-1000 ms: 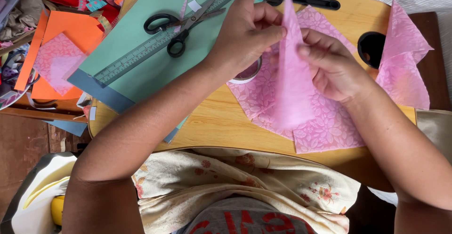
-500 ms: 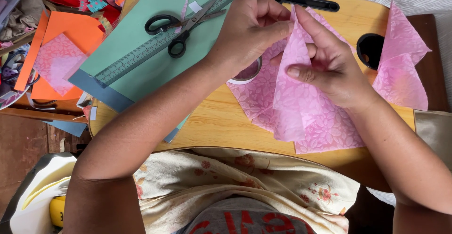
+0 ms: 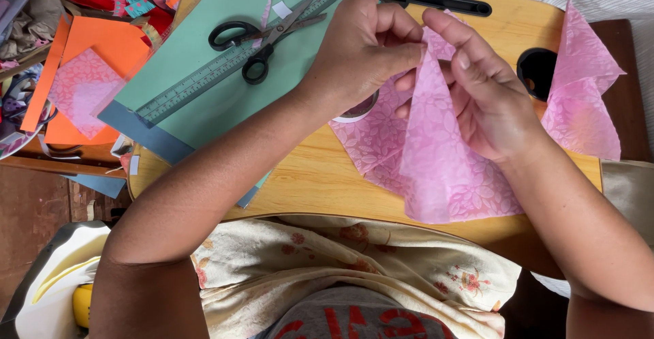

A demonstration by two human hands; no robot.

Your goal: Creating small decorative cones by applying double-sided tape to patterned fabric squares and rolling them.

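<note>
A pink floral-patterned paper sheet (image 3: 436, 168) stands up from a wooden lap table (image 3: 306, 182), folded into a raised flap. My left hand (image 3: 364, 46) pinches the top of the flap between thumb and fingers. My right hand (image 3: 484, 100) grips the same flap from the right, index finger stretched across its top edge. More of the pink paper lies flat under both hands. A second crumpled pink sheet (image 3: 582, 100) rests at the table's right end.
Black-handled scissors (image 3: 262, 36) and a clear ruler (image 3: 231, 59) lie on a green card (image 3: 204, 53) at the upper left. An orange card (image 3: 102, 46) with a pink patterned piece (image 3: 78, 90) sits further left. A tape roll (image 3: 354, 111) peeks out under my left wrist. A round hole (image 3: 537, 70) is in the table.
My right hand has slid up the flap and its index finger now lies over the top edge. The flap has leaned and shifted slightly left under both hands.
</note>
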